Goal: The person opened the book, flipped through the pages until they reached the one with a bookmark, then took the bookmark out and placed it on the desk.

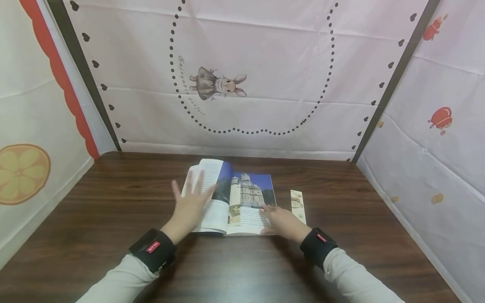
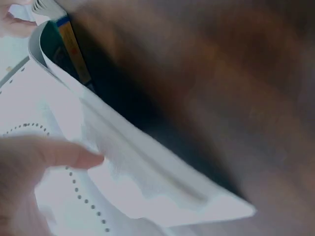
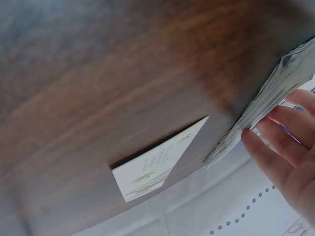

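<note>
An open book [image 1: 216,214] lies on the wooden table, its left pages curving up. A photo of a domed building [image 1: 251,191] fills the upper right page. Along the inner side of that page lies a narrow printed bookmark [image 1: 235,212]. My left hand [image 1: 189,210] is over the left pages with fingers spread; in the left wrist view its thumb [image 2: 74,155] is straight beside the raised page. My right hand [image 1: 284,222] rests at the right page's lower outer edge, fingers extended and touching it. Just right of the book lies a second bookmark [image 1: 297,204], partly behind that hand.
The dark wooden table [image 1: 132,189] extends around the book. White printed cloth [image 1: 265,84] hangs behind it, with further cloth walls on the left [image 1: 38,105] and right [image 1: 435,160].
</note>
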`<state>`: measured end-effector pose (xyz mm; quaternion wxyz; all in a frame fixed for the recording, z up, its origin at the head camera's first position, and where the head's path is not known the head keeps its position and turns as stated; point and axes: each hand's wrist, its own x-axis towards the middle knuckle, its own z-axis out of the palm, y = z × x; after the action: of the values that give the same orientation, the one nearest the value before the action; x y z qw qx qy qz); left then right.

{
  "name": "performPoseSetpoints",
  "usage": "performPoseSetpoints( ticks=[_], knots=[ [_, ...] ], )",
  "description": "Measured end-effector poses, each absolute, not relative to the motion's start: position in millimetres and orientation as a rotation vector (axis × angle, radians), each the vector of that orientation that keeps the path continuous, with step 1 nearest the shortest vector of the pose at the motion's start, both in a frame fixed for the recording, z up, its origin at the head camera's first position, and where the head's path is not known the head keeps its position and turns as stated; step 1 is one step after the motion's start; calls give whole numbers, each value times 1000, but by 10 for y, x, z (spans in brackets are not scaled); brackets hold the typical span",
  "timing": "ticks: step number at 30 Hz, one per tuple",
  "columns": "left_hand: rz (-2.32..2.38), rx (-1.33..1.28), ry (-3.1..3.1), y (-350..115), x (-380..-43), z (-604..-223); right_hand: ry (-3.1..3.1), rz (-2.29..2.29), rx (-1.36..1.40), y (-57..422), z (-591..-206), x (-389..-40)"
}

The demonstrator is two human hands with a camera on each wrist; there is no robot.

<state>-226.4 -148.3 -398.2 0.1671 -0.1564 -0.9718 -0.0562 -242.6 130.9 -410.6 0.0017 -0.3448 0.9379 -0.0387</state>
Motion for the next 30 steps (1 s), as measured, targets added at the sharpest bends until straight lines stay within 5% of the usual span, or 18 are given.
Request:
performPoseSetpoints(
  ticks=[5, 14, 23, 30],
  knots=[
    [-25, -893, -2842, -1418, -2226, -3963, 2938, -114, -1090, 1267, -4097, -2430],
    [-375, -804, -3162, -1434, -2243, -3877, 2666, -755, -1125, 1181, -4086, -2559],
    [-374, -770, -3194, -1373, -2260, -3890, 2196, -1610, -255, 682, -4071, -2666],
    [-368, -755, -3194, -1366, -2252, -3885, 2253, -1569, -192, 471, -4147, -2697]
  ],
)
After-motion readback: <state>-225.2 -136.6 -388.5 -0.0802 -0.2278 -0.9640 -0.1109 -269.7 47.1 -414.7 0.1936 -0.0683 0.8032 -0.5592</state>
